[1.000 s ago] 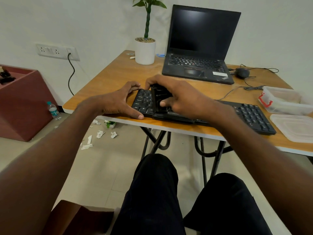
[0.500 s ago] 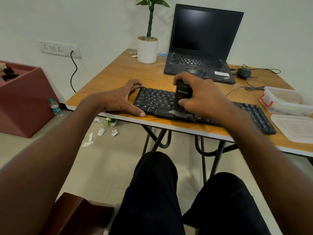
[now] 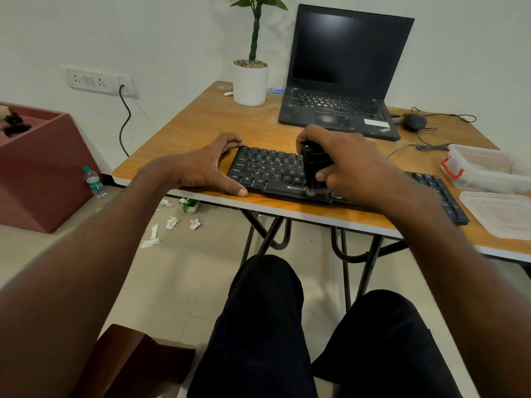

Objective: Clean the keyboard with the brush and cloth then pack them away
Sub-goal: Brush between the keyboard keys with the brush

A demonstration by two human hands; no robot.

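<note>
A black keyboard (image 3: 270, 170) lies along the front edge of the wooden table (image 3: 218, 122). My right hand (image 3: 344, 162) grips a black brush (image 3: 314, 168) that stands upright over the keyboard's middle, bristles down near the space bar. At the keyboard's left end rests my left hand (image 3: 209, 168), fingers curved round the corner, thumb along the front edge. The right part of the keyboard is hidden behind my right forearm. No cloth shows clearly.
A clear plastic box (image 3: 485, 170) with a red clasp and its lid (image 3: 500, 214) sit at the right. Behind are an open laptop (image 3: 342, 81), a mouse (image 3: 413, 121) with cables and a potted plant (image 3: 250, 79). Paper scraps (image 3: 172, 222) and a bottle (image 3: 94, 182) lie on the floor.
My right hand has carried the brush rightward along the keys, from the left part of the keyboard to its middle. My left hand stays at the left end.
</note>
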